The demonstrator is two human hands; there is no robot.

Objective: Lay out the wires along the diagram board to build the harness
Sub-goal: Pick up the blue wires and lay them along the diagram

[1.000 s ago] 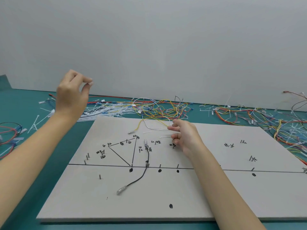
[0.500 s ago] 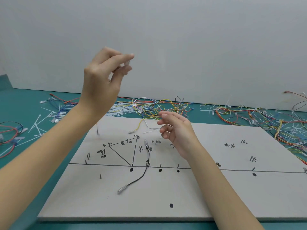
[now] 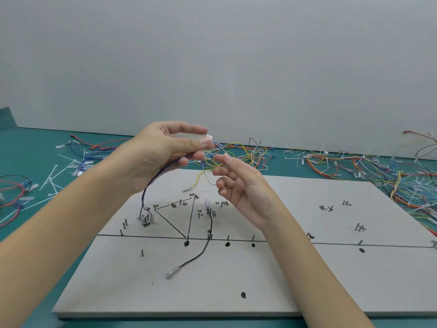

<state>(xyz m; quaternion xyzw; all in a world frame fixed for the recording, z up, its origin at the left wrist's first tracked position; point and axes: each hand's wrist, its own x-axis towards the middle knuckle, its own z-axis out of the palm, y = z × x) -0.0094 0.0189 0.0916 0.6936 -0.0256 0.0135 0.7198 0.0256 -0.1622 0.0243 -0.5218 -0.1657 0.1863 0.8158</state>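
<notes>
Swinging in from the far left, the left hand [image 3: 163,152] pinched a thin dark-blue wire [image 3: 151,185] above the flat grey diagram board [image 3: 307,280], its tail dangling to the left pegs; the right hand [image 3: 238,185] rose, fingers spread, ready to take it.

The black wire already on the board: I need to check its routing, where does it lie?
In the head view the black wire lies left of centre on the diagram board, running from beside the right hand across the horizontal line.

Single head view, looking forward-down over diagram board [image 3: 236,292] toward wall [image 3: 212,55], close.
</notes>
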